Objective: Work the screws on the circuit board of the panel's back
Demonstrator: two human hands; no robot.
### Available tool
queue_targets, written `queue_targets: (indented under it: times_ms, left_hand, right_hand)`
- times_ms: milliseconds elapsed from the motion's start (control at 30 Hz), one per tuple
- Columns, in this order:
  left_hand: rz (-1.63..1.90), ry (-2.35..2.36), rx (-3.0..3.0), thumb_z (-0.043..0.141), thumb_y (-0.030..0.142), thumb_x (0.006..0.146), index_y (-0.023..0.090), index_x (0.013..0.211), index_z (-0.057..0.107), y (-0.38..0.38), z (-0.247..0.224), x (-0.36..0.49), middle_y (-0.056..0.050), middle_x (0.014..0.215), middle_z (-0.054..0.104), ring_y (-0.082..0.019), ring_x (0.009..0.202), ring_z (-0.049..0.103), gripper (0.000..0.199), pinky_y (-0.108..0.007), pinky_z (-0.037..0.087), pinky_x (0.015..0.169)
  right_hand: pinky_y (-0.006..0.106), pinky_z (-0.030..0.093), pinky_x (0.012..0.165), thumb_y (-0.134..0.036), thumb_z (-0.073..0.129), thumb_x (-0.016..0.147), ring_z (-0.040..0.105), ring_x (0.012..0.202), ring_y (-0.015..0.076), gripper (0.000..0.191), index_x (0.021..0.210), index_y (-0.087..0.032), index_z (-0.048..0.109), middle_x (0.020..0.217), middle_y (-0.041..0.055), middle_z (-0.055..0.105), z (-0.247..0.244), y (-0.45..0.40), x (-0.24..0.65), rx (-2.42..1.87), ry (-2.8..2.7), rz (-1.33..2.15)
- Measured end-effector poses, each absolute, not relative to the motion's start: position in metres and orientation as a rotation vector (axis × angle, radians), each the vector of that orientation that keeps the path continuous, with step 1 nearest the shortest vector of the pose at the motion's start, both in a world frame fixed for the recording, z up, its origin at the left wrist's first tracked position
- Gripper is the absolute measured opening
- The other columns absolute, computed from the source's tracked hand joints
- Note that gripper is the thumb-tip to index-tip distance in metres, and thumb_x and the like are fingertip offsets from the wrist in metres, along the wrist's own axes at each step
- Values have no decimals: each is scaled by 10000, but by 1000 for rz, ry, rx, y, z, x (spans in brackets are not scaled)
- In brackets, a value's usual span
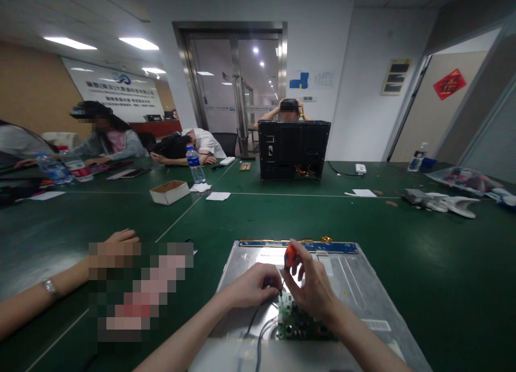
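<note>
My right hand (pixel 316 288) grips a screwdriver (pixel 289 256) by its orange and black handle, the thin shaft pointing down. Its tip reaches the corner of a green circuit board (pixel 300 321). Close beside that tip, the fingers of my left hand (pixel 255 286) are pinched together; what they hold, if anything, is hidden. Beneath both hands lies a silvery metal display panel (pixel 350 286), with the green board resting on it. A blue circuit strip (pixel 342 247) runs along the panel's far edge. Dark cables (pixel 261 342) curve over the panel left of the green board.
To my left, another person's forearm and hand (pixel 121 248) rest on the green table (pixel 193 227). Farther off are an open white box (pixel 169 193), a water bottle (pixel 195 165) and a black computer case (pixel 294 151). Several people sit around the table. White plastic pieces (pixel 441 202) lie at right.
</note>
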State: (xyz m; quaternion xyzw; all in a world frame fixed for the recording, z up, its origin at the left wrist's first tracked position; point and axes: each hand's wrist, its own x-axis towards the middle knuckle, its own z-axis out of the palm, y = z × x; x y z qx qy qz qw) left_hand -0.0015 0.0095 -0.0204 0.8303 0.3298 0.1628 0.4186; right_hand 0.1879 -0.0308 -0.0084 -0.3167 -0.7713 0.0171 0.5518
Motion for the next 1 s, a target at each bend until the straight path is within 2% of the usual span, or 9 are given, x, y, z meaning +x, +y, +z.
queue_targets:
  times_ms: [200,533,767,1000]
  left_hand:
    - [419,817,2083,590,46,740,154,861,653,9,-19,-2,-2,783,631,-164,716,569,174,-240,437,655]
    - [367,855,2093,568,56,728,153,838,659,10,-21,-2,-4,791,642,-168,731,570,172,-244,449,674]
    - [376,891,2120,575,48,740,153,848,665,9,-21,-3,-5,802,635,-170,748,575,175,-242,435,677]
    - [395,842,2105,584,64,736,153,833,663,9,-19,-2,0,777,628,-171,725,568,154,-244,431,663]
  right_hand:
    - [245,468,433,-146,522,906,560,527,146,700,1542,-232,242,803,14,631,-11,-30,189,-789,-1829,43]
    - [246,477,441,-133,499,903,602,562,153,716,1555,-217,217,881,58,669,-11,-31,188,-767,-1828,81]
    - [243,453,421,-155,510,919,563,516,149,672,1534,-235,249,777,11,629,-14,-30,188,-779,-1816,46]
    - [254,484,443,-139,514,917,609,572,161,689,1541,-239,238,861,46,659,-16,-30,190,-785,-1837,110]
